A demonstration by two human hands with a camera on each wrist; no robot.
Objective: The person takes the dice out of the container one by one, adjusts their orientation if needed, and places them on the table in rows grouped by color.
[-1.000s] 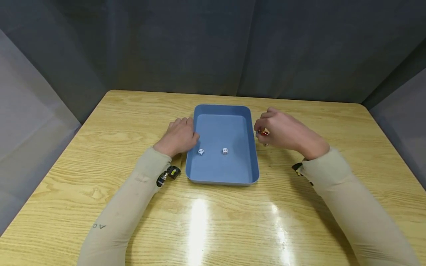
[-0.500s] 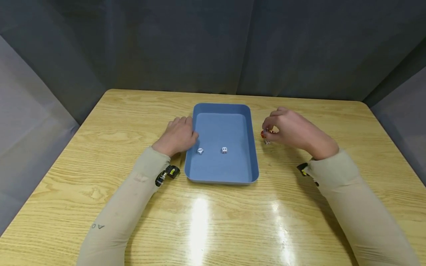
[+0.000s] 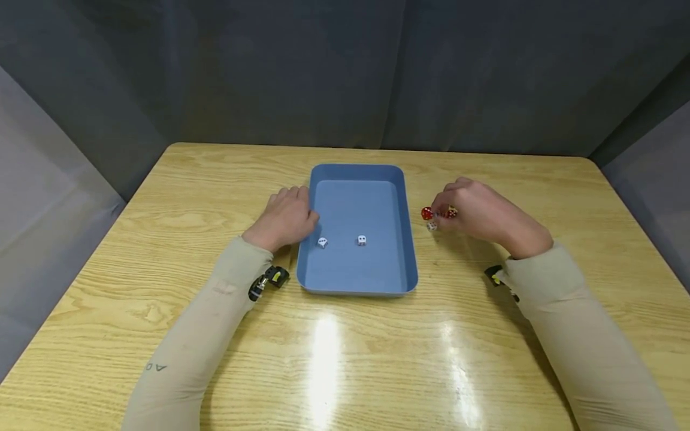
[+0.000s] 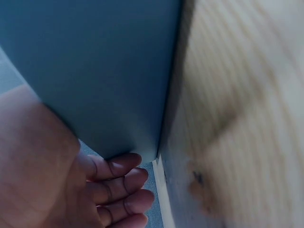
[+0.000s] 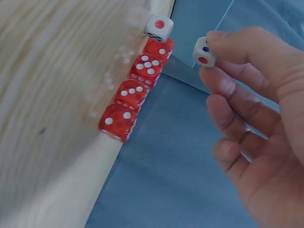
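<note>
Wood-grain table (image 3: pixel 188 197) before grey curtain (image 3: pixel 302 72), glare patches near.

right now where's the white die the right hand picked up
In the right wrist view the white die is pinched at the fingertips of the right hand, lifted off the table, just right of the blue tray and beside the red dice.

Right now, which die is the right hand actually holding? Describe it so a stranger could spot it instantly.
Start at the blue tray in the middle of the wooden table, then look just past its right side, where the right hand is raised. The white die is pinched at its fingertips, off the table, while the row of red dice and another white die lie untouched.
</note>
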